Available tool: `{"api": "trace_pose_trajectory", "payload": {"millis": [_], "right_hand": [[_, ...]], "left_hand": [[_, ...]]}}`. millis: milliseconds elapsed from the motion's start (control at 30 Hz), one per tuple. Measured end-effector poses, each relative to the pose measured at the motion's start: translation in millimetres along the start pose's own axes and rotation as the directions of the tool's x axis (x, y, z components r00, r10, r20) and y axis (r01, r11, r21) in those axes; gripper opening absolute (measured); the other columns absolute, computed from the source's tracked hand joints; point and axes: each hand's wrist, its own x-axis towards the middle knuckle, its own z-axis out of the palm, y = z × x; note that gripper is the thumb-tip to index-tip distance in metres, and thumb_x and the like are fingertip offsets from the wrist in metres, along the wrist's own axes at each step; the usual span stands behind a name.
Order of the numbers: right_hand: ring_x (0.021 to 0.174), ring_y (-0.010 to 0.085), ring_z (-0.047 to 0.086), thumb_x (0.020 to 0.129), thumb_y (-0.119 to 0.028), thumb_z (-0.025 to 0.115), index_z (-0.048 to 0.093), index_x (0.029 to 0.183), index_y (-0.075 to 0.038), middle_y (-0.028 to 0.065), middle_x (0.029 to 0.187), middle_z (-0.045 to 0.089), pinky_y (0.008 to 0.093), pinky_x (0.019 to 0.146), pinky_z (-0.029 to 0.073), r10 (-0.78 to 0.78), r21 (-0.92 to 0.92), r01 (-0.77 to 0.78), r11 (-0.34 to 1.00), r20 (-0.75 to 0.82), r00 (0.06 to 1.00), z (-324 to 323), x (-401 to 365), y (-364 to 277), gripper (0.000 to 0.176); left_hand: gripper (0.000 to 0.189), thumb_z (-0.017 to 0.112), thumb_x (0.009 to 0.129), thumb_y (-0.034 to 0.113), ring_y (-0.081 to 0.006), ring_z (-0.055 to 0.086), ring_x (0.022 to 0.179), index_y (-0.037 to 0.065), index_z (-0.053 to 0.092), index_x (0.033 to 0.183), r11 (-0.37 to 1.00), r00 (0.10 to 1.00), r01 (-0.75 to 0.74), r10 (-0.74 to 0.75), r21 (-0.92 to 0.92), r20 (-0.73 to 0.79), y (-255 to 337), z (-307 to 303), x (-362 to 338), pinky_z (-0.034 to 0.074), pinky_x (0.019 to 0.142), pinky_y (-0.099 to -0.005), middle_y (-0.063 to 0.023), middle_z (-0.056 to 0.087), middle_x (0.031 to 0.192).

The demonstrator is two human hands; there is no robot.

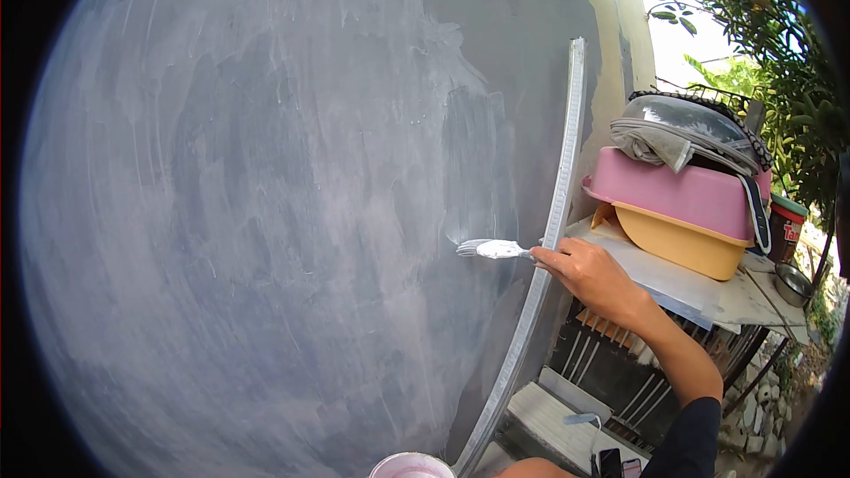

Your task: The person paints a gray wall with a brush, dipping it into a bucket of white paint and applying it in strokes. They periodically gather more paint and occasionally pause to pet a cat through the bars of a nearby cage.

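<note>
My right hand (pixel 591 276) is closed around the handle of a paintbrush (pixel 500 250), held sideways with its tip toward the left. Thick white paint coats the brush, and the bristle ends are at the grey wall (pixel 336 212), beside a small fresh white smear. Streaky pale strokes cover much of this wall, with darker grey at the upper right. A long whitish metal strip (pixel 567 150) runs up along the wall, passing behind my fingers. At the bottom edge, a bucket with a pinkish-white inside (pixel 412 466) is partly cut off. My left hand is out of view.
To the right, a table (pixel 660 270) bears a yellow basin (pixel 686 239) under a pink basin (pixel 673 190), with a cloth and clear lid on top. A metal bowl (pixel 792 283) sits near its edge. Below are a paint roller (pixel 584 420) and two phones (pixel 611 462).
</note>
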Motion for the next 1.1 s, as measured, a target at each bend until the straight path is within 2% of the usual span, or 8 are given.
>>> {"api": "trace_pose_trajectory", "payload": {"millis": [33, 67, 100, 133, 267, 633, 900, 1100], "right_hand": [[0.072, 0.0305, 0.060, 0.091, -0.014, 0.061, 0.062, 0.115, -0.004, 0.0144, 0.076, 0.057, 0.0417, 0.066, 0.051, 0.024, 0.004, -0.024, 1.000, 0.022, 0.999, -7, -3, -3, 0.026], [0.072, 0.0305, 0.060, 0.091, -0.014, 0.061, 0.062, 0.115, -0.004, 0.0144, 0.076, 0.057, 0.0417, 0.066, 0.051, 0.022, 0.006, -0.022, 1.000, 0.027, 0.999, -7, -4, -2, 0.026], [0.073, 0.0307, 0.061, 0.092, -0.014, 0.061, 0.063, 0.114, -0.004, 0.0148, 0.077, 0.058, 0.0423, 0.066, 0.051, 0.002, 0.031, -0.004, 0.999, 0.079, 0.997, -5, -5, 0, 0.025], [0.075, 0.0310, 0.062, 0.092, -0.015, 0.060, 0.064, 0.113, -0.004, 0.0151, 0.078, 0.059, 0.0428, 0.067, 0.051, -0.019, 0.055, 0.012, 0.998, 0.129, 0.992, -4, -5, 1, 0.024], [0.077, 0.0319, 0.062, 0.093, -0.017, 0.059, 0.065, 0.111, -0.004, 0.0153, 0.080, 0.059, 0.0430, 0.068, 0.052, -0.045, 0.066, 0.029, 0.997, 0.260, 0.965, 12, 23, 6, 0.022], [0.067, 0.0302, 0.060, 0.093, -0.015, 0.063, 0.066, 0.110, -0.003, 0.0149, 0.076, 0.061, 0.0407, 0.063, 0.049, -0.012, -0.116, -0.074, 0.991, -0.608, 0.794, -59, 128, 52, 0.021], [0.068, 0.0287, 0.060, 0.091, -0.014, 0.065, 0.067, 0.111, -0.004, 0.0139, 0.076, 0.062, 0.0412, 0.064, 0.047, -0.089, 0.162, 0.099, 0.982, -0.069, 0.994, -18, 62, 17, 0.023], [0.070, 0.0290, 0.062, 0.092, -0.014, 0.064, 0.068, 0.110, -0.003, 0.0142, 0.079, 0.064, 0.0404, 0.066, 0.049, -0.077, 0.091, 0.087, 0.992, -0.110, 0.991, -40, 83, 35, 0.021]], "left_hand": [[0.033, 0.066, 0.095, 0.029, -0.0132, 0.058, 0.082, 0.001, 0.067, 0.113, 0.804, 0.931, -0.339, 0.360, 0.489, 0.053, -56, 39, 11, 0.048, 0.075, -0.0295, -0.0065, 0.069, 0.091], [0.033, 0.066, 0.095, 0.029, -0.0132, 0.058, 0.082, 0.001, 0.067, 0.113, 0.806, 0.933, -0.336, 0.355, 0.488, 0.055, -39, 7, -3, 0.048, 0.075, -0.0295, -0.0065, 0.069, 0.091], [0.033, 0.066, 0.095, 0.028, -0.0132, 0.057, 0.082, 0.001, 0.067, 0.113, 0.998, 1.000, -0.004, 0.004, 0.056, -0.003, -17, -13, -3, 0.048, 0.075, -0.0297, -0.0064, 0.069, 0.091], [0.034, 0.066, 0.095, 0.028, -0.0133, 0.057, 0.082, 0.000, 0.067, 0.114, 0.857, 0.936, 0.350, -0.337, -0.378, 0.102, 64, -60, 0, 0.048, 0.075, -0.0299, -0.0063, 0.069, 0.091], [0.034, 0.065, 0.095, 0.028, -0.0132, 0.057, 0.082, 0.001, 0.066, 0.115, 0.871, 0.973, 0.222, -0.230, -0.437, 0.037, 41, -39, 3, 0.048, 0.075, -0.0306, -0.0070, 0.069, 0.093], [0.037, 0.066, 0.094, 0.035, -0.0129, 0.057, 0.081, 0.003, 0.068, 0.112, 0.846, 0.947, 0.321, -0.291, -0.426, 0.136, 52, -26, -11, 0.048, 0.074, -0.0303, -0.0055, 0.069, 0.090], [0.039, 0.068, 0.092, 0.038, -0.0152, 0.059, 0.084, 0.007, 0.068, 0.117, 0.834, 0.896, 0.440, -0.387, -0.332, 0.216, 82, -64, 7, 0.048, 0.078, -0.0313, -0.0084, 0.070, 0.094], [0.032, 0.070, 0.091, 0.029, -0.0159, 0.061, 0.090, 0.007, 0.069, 0.115, 0.791, 0.937, 0.348, -0.308, -0.503, 0.164, 68, -46, 14, 0.050, 0.081, -0.0306, -0.0089, 0.071, 0.099]]}}
